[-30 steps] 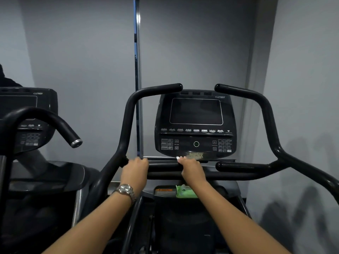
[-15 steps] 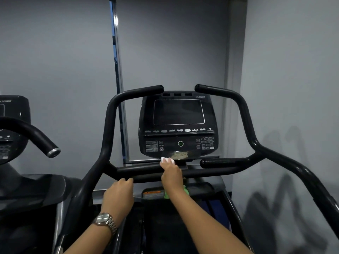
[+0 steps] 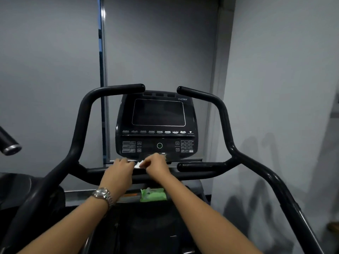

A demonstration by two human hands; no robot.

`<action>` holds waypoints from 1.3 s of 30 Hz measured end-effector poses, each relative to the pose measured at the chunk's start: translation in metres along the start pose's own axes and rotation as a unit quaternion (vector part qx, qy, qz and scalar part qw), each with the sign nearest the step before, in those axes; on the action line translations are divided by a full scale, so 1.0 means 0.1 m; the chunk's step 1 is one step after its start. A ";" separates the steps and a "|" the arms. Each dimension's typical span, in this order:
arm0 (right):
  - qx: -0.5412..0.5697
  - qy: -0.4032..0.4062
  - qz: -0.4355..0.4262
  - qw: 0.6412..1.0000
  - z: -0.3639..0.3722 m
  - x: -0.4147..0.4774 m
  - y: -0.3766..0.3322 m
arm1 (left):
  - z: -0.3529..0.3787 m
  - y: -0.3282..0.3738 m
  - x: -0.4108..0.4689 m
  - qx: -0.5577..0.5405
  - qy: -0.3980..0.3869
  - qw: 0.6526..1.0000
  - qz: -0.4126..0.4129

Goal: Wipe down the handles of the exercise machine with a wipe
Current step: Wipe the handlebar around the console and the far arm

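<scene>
**Wipe held between two hands at the crossbar**

Both hands met at 12 o'clock from the wearer, just under the console (image 3: 157,125). The left hand (image 3: 119,171) and right hand (image 3: 157,165) each had fingers closed on the small white wipe (image 3: 138,165), which sat between them, just above the crossbar (image 3: 192,177). Whether it touched the bar could not be told.

Risks, as a judgement: the wipe was bunched small, so a pass along a handle could leave the underside untouched. Pulled from both ends, it could tear or slip free and drop into the dark gap below. A stray knuckle could press the console keys (image 3: 131,146), which lay just above at 12 o'clock. The long left handle (image 3: 82,114) at 10 o'clock and right handle (image 3: 225,121) at 2 o'clock stood well apart from the hands and called for a reach.

Hidden or unclear: the fingertips were masked by the backs of the hands, and the wipe's full size by both grips. The green pack (image 3: 153,195) at 6 o'clock of the hands was blurred. A neighbouring machine's handle (image 3: 10,145) was cut off at 9 o'clock.
</scene>
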State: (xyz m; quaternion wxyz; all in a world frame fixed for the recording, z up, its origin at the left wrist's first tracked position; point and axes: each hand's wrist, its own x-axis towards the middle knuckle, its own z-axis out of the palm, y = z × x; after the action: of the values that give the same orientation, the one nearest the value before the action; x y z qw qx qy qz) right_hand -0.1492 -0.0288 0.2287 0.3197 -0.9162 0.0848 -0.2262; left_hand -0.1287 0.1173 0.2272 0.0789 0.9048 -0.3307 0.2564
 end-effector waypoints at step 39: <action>-0.269 0.318 -0.213 0.884 -2.38 2.08 0.69 | -0.73 0.00 2.76 0.203 0.146 0.968 -0.012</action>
State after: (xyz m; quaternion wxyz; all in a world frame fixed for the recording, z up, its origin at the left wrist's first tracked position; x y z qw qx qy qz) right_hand -0.0777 -0.2747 0.4253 -0.0393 -0.8418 0.0421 -0.5367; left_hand 0.0206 -0.0141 0.4322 -0.0559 0.8586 -0.2452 0.4466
